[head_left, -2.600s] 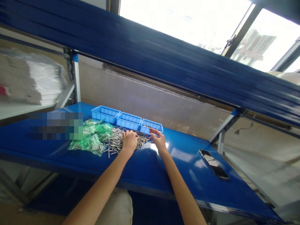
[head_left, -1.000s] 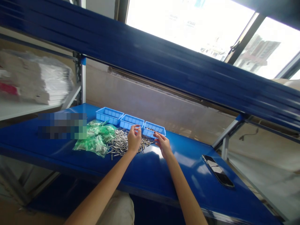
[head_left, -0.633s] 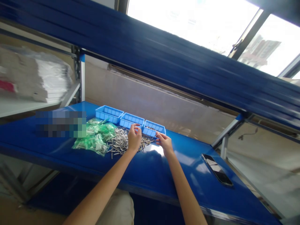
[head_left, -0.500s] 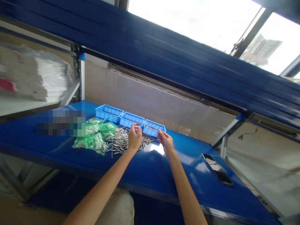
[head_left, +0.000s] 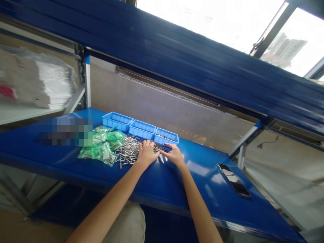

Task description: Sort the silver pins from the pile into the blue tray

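Observation:
A loose pile of thin silvery metal pins (head_left: 128, 150) lies on the blue tabletop (head_left: 167, 182); their exact kind is too small to tell. My left hand (head_left: 147, 152) rests on the right part of the pile, fingers spread over it and thumb out to the right. Facing it at the pile's right end is my right hand (head_left: 175, 155), open, with thumb and fingers apart. The two thumb tips nearly meet. Just behind the hands, the right blue bin (head_left: 174, 141) contains some small dark metal pieces.
Left of it stand a middle blue bin (head_left: 142, 128) and a left blue bin (head_left: 117, 121). Green-marked clear bags (head_left: 101, 148) of metal parts lie left of the pile. A phone (head_left: 234, 180) is at the right. A blue shelf beam (head_left: 162, 60) crosses above the table.
Both hands have come down from in front of the bins to the pile's right part. The right hand has moved left and nearer, closing the gap between the hands.

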Tool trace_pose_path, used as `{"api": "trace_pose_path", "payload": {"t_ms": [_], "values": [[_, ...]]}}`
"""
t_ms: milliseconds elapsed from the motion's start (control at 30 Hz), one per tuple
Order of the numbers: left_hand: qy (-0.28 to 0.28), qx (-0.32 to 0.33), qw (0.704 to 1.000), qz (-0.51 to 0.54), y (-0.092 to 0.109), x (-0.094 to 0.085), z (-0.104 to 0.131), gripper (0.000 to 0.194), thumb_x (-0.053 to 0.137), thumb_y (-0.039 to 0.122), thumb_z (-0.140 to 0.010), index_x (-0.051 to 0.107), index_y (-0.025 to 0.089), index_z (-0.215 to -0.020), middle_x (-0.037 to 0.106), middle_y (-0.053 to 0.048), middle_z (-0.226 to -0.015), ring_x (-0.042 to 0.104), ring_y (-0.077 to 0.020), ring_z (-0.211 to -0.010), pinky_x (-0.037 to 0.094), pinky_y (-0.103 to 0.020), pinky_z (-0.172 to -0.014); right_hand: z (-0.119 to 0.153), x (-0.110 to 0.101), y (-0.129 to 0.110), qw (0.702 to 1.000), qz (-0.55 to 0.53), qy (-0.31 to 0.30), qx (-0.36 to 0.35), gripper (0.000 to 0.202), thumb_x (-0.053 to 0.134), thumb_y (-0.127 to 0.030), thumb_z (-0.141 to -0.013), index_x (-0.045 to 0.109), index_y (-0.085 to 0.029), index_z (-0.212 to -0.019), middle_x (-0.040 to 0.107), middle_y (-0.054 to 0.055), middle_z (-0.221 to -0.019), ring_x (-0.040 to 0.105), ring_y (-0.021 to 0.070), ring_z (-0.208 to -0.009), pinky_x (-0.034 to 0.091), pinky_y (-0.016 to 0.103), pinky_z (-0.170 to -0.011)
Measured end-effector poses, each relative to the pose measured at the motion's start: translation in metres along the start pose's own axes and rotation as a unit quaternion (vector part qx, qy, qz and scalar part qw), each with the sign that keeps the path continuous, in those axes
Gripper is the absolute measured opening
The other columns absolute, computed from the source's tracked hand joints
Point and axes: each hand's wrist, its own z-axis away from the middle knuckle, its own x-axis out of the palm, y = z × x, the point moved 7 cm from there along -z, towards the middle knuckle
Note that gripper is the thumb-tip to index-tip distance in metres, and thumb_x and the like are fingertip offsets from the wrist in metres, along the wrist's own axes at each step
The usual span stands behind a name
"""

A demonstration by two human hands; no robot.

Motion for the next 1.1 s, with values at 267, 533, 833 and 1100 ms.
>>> {"api": "trace_pose_path", "payload": {"t_ms": [267, 533, 833, 1100], "values": [[-0.075, -0.002, 0.995, -0.068, -0.004, 0.008, 0.000, 0.019, 0.053, 0.033, -0.077, 0.058, 0.018, -0.088, 0.058, -0.009, -0.097, 0.047, -0.0260, -0.099, 0.032, -0.039, -0.086, 0.003, 0.016, -0.003, 0.981, 0.172, -0.085, -0.022, 0.035, 0.060, -0.049, -0.068, 0.065, -0.026, -0.094, 0.062, 0.001, -0.093, 0.058, 0.0165, -0.073, 0.039, 0.024, -0.055], [-0.055, -0.009, 0.996, -0.070, -0.007, 0.010, -0.001, 0.015, 0.051, 0.028, -0.080, 0.060, 0.019, -0.089, 0.061, -0.008, -0.095, 0.049, -0.0261, -0.097, 0.034, -0.039, -0.083, 0.003, 0.015, -0.001, 0.985, 0.155, -0.070, 0.006, 0.035, 0.062, -0.051, -0.064, 0.063, -0.025, -0.088, 0.066, -0.001, -0.084, 0.060, 0.0171, -0.076, 0.039, 0.024, -0.058], [-0.003, -0.025, 0.999, -0.025, -0.009, -0.001, -0.004, 0.016, 0.057, 0.033, -0.076, 0.064, 0.019, -0.072, 0.064, -0.007, -0.087, 0.051, -0.0252, -0.091, 0.035, -0.038, -0.082, 0.004, 0.013, -0.001, 0.986, 0.153, -0.061, -0.010, 0.022, 0.057, -0.046, -0.071, 0.066, -0.027, -0.077, 0.067, -0.002, -0.084, 0.059, 0.0163, -0.073, 0.038, 0.024, -0.057], [0.029, -0.032, 0.999, -0.025, -0.010, -0.008, -0.003, 0.014, 0.053, 0.025, -0.077, 0.066, 0.021, -0.083, 0.063, -0.007, -0.090, 0.052, -0.0249, -0.091, 0.037, -0.038, -0.080, 0.004, 0.006, -0.010, 0.988, 0.152, -0.005, -0.023, 0.022, 0.054, -0.043, -0.075, 0.068, -0.026, -0.076, 0.067, 0.000, -0.084, 0.058, 0.0160, -0.069, 0.037, 0.024, -0.054]]}}
